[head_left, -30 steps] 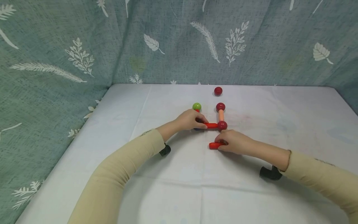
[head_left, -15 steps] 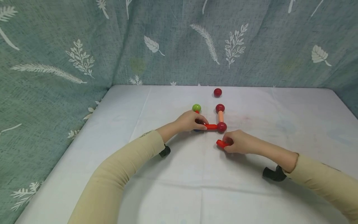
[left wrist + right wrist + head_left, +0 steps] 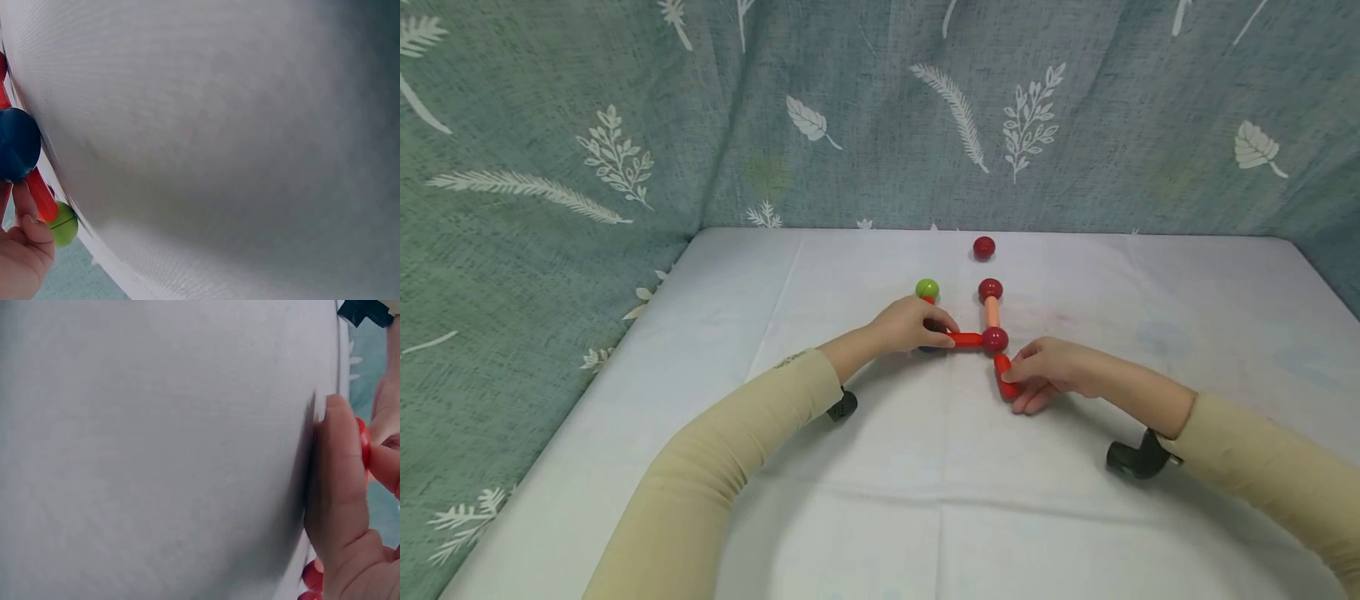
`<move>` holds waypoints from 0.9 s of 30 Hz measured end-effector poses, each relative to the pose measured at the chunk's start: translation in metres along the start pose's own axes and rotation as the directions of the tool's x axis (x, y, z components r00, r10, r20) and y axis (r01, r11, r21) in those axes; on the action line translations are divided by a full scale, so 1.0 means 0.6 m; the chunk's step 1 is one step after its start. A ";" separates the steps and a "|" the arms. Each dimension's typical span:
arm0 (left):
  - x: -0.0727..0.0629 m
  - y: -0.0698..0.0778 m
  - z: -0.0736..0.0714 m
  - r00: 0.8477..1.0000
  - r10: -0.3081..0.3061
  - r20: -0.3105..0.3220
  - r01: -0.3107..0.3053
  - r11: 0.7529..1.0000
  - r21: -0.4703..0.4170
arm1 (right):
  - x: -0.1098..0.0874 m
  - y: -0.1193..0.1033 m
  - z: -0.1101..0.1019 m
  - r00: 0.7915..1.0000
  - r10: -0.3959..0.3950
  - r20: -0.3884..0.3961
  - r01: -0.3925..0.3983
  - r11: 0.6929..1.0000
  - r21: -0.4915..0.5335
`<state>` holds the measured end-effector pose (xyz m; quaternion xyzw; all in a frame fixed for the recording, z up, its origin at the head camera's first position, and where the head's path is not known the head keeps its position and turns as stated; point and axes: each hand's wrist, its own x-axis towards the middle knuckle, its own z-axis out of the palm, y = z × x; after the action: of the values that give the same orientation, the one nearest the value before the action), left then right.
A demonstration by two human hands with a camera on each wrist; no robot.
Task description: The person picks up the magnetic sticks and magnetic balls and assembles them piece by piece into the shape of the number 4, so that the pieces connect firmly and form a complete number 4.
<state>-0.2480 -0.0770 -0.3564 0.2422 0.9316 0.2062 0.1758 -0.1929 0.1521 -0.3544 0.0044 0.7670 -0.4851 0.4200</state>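
Observation:
My left hand [image 3: 906, 326] grips the joined piece near its blue ball [image 3: 17, 145], finger and thumb at the left end of a red rod [image 3: 967, 340]. That rod runs right to a dark red ball [image 3: 995, 340]. From this ball an orange rod [image 3: 992, 312] leads back to a second dark red ball [image 3: 990, 289]. A green ball [image 3: 927, 288] tops another red rod [image 3: 42, 197] behind the left hand. My right hand [image 3: 1051, 369] pinches a loose red rod [image 3: 1003, 372], its upper end just below the near dark red ball.
A single red ball [image 3: 983, 247] lies near the back of the white-covered table [image 3: 850, 533]. A patterned green cloth [image 3: 865, 108] hangs behind. Dark wrist cameras [image 3: 1137, 457] sit under both forearms.
The right hand has shifted right and turned its red rod from lying sideways to pointing up toward the near dark red ball. The left hand stays in place.

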 end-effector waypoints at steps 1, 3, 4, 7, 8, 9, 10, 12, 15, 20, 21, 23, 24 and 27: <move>0.000 0.000 0.000 1.000 -0.001 0.000 0.001 1.000 -0.001 | 0.001 0.000 0.000 1.000 0.003 0.009 -0.003 1.000 0.024; 0.001 -0.001 0.001 1.000 -0.002 0.001 0.002 1.000 -0.004 | 0.003 0.000 -0.001 1.000 0.004 0.028 -0.006 0.998 0.060; 0.001 -0.002 0.001 1.000 -0.002 0.001 0.002 1.000 -0.006 | 0.004 -0.001 -0.001 0.999 0.005 0.037 -0.007 0.997 0.073; 0.003 -0.003 0.001 1.000 0.002 0.000 -0.002 1.000 -0.008 | 0.006 -0.001 -0.002 0.999 0.005 0.051 -0.010 0.995 0.097; 0.003 -0.003 0.001 1.000 0.003 0.000 -0.003 1.000 -0.010 | 0.007 -0.001 -0.002 0.999 0.007 0.054 -0.012 0.995 0.103; 0.003 -0.002 0.001 1.000 0.003 0.000 -0.003 1.000 -0.010 | 0.007 -0.001 -0.002 0.998 0.008 0.056 -0.014 0.994 0.107; 0.004 -0.002 0.001 1.000 0.001 0.001 -0.001 1.000 -0.010 | 0.008 -0.001 -0.002 0.998 0.008 0.058 -0.015 0.994 0.112; 0.004 -0.001 0.001 1.000 -0.002 0.002 0.002 1.000 -0.011 | 0.009 -0.001 -0.002 0.998 0.011 0.060 -0.018 0.993 0.118; 0.003 -0.001 0.001 1.000 -0.009 0.003 0.009 1.000 -0.010 | 0.010 -0.001 -0.003 0.998 0.016 0.067 -0.024 0.992 0.127; 0.002 0.001 0.000 1.000 -0.014 0.000 0.014 1.000 -0.009 | 0.010 -0.001 -0.003 0.997 0.010 0.073 -0.020 0.991 0.130; 0.001 0.002 -0.001 1.000 -0.014 0.000 0.014 1.000 -0.010 | 0.010 -0.001 -0.003 0.997 0.008 0.074 -0.017 0.992 0.129; 0.000 0.003 -0.001 1.000 -0.015 0.000 0.015 1.000 -0.011 | 0.010 -0.002 -0.003 0.997 0.006 0.079 -0.015 0.992 0.123; 0.000 0.003 -0.001 1.000 -0.015 0.001 0.015 1.000 -0.012 | 0.010 -0.002 -0.003 0.997 0.008 0.080 -0.018 0.993 0.119; 0.000 0.004 -0.001 1.000 -0.016 0.002 0.016 1.000 -0.015 | 0.011 -0.002 -0.004 0.996 0.016 0.084 -0.025 0.994 0.106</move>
<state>-0.2472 -0.0752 -0.3547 0.2336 0.9318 0.2114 0.1803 -0.1992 0.1503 -0.3575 0.0143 0.7216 -0.5208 0.4558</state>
